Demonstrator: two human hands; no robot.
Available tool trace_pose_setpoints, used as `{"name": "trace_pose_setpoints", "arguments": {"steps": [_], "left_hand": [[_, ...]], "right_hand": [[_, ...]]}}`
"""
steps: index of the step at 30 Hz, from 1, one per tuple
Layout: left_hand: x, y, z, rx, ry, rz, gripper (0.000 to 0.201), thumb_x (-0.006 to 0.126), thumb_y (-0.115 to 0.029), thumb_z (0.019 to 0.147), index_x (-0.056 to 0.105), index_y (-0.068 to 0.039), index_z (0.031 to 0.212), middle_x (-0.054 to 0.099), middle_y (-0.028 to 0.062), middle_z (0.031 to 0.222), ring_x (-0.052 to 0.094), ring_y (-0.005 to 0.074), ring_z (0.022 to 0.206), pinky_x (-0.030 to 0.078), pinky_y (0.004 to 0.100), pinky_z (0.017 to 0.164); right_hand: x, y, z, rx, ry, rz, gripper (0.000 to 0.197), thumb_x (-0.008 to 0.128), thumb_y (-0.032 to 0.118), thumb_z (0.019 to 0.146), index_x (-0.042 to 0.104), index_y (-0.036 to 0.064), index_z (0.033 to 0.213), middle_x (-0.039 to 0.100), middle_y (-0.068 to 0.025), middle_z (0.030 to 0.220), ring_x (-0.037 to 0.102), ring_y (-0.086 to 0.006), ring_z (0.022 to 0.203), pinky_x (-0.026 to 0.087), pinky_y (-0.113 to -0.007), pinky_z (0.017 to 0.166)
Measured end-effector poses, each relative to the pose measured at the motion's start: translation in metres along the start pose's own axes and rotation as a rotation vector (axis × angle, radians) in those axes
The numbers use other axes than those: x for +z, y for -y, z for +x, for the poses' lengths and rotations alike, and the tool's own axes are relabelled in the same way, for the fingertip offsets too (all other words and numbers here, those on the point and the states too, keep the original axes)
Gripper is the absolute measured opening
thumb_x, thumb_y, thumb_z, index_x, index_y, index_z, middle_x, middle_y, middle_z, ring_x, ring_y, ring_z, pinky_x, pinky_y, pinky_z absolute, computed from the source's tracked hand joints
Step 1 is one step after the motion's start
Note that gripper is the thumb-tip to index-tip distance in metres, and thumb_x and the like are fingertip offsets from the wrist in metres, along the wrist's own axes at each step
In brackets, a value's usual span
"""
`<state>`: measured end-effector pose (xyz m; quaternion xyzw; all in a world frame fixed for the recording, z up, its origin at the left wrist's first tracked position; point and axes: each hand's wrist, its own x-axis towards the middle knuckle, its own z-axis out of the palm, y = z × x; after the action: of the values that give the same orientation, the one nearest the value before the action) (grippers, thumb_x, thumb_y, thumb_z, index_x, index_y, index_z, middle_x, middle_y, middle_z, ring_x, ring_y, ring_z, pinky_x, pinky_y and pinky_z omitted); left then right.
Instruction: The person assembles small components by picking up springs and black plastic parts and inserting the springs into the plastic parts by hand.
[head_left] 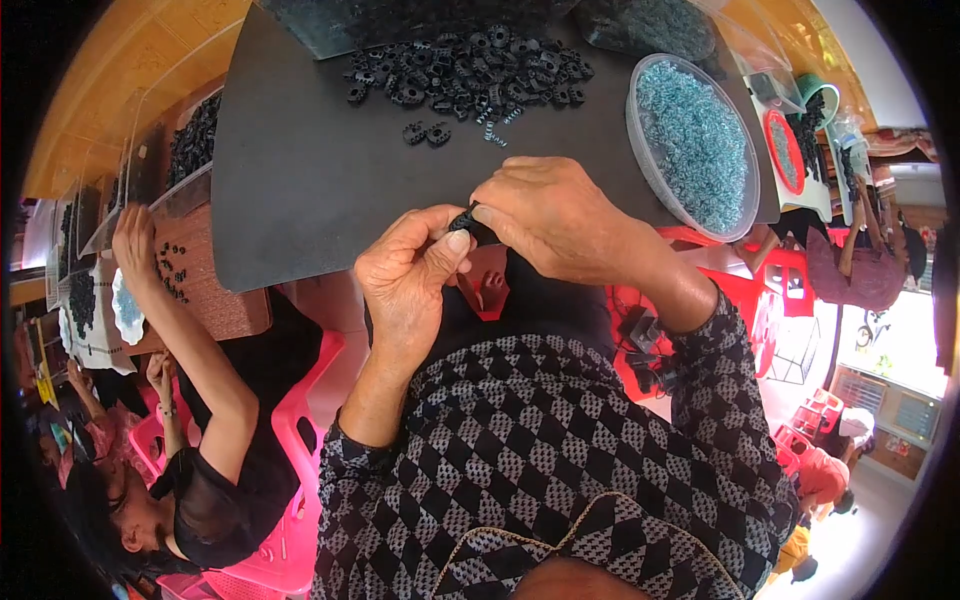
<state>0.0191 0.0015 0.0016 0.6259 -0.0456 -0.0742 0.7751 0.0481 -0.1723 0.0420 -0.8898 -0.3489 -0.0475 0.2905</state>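
Both hands raised in front of the torso, meeting near the near edge of the dark surface (pixel 320 190). Left hand (pixel 405 275): forearm rises from lower left, wrist nearly straight, thumb uppermost, fingers curled inward; thumb and index finger pinch a small black claw-clip piece (pixel 463 222). Right hand (pixel 545 215): forearm comes in from lower right and slants up to the left, back of hand upward, fingers bent; thumb and fingertips grip the same piece from its right side. Piece located between the two sets of fingertips, partly covered; its fine detail cannot be read.

Beyond the hands: heap of black claw-clip parts (pixel 470 75), two parts just apart from it, loose metal springs (pixel 495 132) at its near edge. Right of these, round clear tub (pixel 655 182) filled with bluish springs (pixel 695 145).
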Motion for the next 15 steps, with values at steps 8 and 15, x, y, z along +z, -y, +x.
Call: {"name": "trace_pose_setpoints", "arguments": {"steps": [8, 15], "left_hand": [[-0.0006, 0.0027, 0.0002, 0.076, -0.028, 0.068, 0.016, 0.064, -0.003, 0.083, 0.064, 0.005, 0.097, 0.064, 0.0072, 0.077, 0.056, 0.0087, 0.06, 0.044, 0.0192, 0.05], [-0.0004, -0.0032, 0.0011, 0.146, 0.015, 0.134, 0.011, 0.064, 0.002, 0.08, 0.065, 0.004, 0.091, 0.055, 0.0025, 0.071, 0.052, 0.0065, 0.059, 0.042, 0.0187, 0.05]], "right_hand": [[0.0075, 0.0031, -0.0052, 0.011, -0.03, -0.01, 0.013, 0.058, 0.013, 0.074, 0.05, 0.0025, 0.072, 0.056, -0.0141, 0.068, 0.057, -0.0337, 0.068, 0.046, -0.042, 0.062], [-0.0022, 0.0018, -0.0029, 0.004, 0.09, 0.0, 0.017, 0.059, 0.015, 0.075, 0.049, 0.0023, 0.07, 0.054, -0.0131, 0.066, 0.057, -0.0337, 0.066, 0.045, -0.042, 0.061]]}}
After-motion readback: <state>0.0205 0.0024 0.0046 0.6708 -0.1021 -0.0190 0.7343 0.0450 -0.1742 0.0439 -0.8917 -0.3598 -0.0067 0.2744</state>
